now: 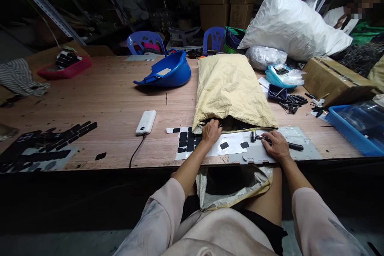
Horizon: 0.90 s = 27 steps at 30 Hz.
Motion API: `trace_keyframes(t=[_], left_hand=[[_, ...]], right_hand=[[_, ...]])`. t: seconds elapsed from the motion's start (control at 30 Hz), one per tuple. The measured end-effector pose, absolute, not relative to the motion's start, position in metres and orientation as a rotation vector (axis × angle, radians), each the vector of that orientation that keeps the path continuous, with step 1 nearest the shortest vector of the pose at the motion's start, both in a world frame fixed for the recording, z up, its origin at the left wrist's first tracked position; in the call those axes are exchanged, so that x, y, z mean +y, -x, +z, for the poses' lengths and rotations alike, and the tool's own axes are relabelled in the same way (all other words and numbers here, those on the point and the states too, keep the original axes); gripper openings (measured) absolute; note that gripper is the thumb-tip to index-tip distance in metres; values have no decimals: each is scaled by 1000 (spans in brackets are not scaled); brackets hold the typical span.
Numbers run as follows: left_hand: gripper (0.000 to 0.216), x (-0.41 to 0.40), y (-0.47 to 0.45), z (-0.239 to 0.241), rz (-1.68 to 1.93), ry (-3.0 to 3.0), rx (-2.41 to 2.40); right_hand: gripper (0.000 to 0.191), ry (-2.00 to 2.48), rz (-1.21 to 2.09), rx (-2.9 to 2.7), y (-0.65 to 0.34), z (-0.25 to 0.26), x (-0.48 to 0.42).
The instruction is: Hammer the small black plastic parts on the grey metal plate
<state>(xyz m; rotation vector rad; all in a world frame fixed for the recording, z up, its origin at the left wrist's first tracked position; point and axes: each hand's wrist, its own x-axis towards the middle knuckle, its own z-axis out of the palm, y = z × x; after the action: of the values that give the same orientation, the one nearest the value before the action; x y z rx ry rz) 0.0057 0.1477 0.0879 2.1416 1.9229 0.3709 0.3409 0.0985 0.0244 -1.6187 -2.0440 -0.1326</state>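
A stuffed yellow woven sack [231, 84] lies on the table with its mouth toward me, dark pieces showing inside. My left hand [211, 132] is at that mouth, fingers bent and close together; whatever they pinch is hidden. Under my left wrist lies a white sheet with black rounded stickers [186, 140], and two single black pieces [224, 145] sit to its right. My right hand [277, 145] rests at the table's front edge, closed around the handle of a small hammer [295, 146]. The hammer lies across a grey board [306, 144], its head pointing left.
An open sack [207, 196] hangs at my lap. On the left are a white power bank [146, 122] with a cable, a blue basin [174, 70] and black strips [75, 134]. To the right stand a blue tray [345, 132], a carton [336, 78] and black parts [294, 102].
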Motion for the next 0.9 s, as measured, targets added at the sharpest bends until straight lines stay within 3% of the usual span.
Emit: trace_keyframes(t=[0.27, 0.9], left_hand=[[10, 90, -40, 53, 607, -2278, 1411], [19, 93, -42, 33, 702, -2032, 1390]], right_hand=[[25, 1634, -158, -2049, -341, 25, 99], [28, 1646, -185, -2096, -339, 37, 93]])
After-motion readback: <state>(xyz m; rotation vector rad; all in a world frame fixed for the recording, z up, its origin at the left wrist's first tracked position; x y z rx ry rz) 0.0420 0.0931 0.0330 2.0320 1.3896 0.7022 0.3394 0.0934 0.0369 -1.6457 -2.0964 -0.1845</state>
